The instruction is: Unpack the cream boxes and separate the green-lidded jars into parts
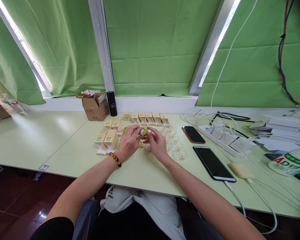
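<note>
Between the fingertips of both hands is a small round white-and-green piece (143,131), whose exact kind I cannot make out. My left hand (130,141), with a beaded bracelet at the wrist, pinches it from the left. My right hand (156,143) grips it from the other side. Under the hands lie small yellowish bits (141,144) and a pale piece (148,147), partly hidden. Clear plastic shells (180,154) with yellow spots stand in rows beside my right hand. Small cream cartons (111,139) with green labels stand to the left, and more cartons (150,118) form a row behind.
A brown cardboard box (96,108) and a black cylinder (112,104) stand at the back. To the right lie two phones (193,134), a power strip (223,141) with tangled cables, a yellowish block (242,170), a white bottle (288,163) and stacked white boxes (282,131).
</note>
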A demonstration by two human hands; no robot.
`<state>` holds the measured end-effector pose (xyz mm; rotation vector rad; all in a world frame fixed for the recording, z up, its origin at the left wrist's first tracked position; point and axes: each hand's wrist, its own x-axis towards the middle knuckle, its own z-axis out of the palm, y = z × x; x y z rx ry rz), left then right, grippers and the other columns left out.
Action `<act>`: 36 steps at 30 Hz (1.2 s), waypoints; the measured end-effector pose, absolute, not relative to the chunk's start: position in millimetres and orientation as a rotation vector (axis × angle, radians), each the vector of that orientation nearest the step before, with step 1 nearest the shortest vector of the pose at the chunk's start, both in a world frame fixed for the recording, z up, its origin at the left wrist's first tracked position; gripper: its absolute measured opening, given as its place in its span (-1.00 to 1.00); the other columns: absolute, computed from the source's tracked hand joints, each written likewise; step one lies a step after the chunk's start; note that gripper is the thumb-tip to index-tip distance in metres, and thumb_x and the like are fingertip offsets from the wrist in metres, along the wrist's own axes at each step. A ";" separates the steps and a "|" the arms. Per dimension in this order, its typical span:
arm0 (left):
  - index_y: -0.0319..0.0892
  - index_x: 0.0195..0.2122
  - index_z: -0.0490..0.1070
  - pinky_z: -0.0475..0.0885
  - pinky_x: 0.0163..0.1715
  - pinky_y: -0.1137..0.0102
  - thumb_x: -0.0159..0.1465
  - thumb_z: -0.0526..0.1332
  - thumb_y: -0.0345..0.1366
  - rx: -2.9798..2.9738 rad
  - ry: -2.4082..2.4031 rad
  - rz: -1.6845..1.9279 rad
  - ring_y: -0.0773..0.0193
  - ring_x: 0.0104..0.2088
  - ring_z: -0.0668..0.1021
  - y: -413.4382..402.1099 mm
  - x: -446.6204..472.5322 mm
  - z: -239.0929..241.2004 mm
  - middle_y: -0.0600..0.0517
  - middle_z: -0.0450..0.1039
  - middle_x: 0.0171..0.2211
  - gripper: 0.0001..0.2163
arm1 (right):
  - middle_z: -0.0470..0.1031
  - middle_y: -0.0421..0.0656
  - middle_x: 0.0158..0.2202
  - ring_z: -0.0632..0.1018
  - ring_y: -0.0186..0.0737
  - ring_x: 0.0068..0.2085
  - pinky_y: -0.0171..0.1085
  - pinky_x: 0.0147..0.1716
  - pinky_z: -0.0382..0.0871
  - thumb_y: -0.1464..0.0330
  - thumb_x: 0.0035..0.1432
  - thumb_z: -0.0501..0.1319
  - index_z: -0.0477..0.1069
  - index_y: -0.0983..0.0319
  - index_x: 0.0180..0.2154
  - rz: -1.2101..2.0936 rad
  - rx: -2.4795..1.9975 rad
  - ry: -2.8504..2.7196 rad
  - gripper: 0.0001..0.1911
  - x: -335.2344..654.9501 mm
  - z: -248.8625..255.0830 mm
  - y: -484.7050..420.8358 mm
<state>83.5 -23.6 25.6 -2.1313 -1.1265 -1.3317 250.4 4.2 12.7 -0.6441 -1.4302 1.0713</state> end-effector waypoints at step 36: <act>-0.19 0.05 0.36 0.60 0.02 0.08 0.40 0.18 -0.34 -2.344 -1.065 -0.968 0.03 -0.03 0.61 -24.1 80.2 34.0 -0.20 0.52 -0.05 -0.79 | 0.71 -0.14 -0.33 0.65 -0.14 -0.42 -0.21 -0.33 0.52 0.29 0.33 0.17 0.59 0.13 0.06 0.261 -0.825 -1.876 -0.66 261.8 12.5 7.9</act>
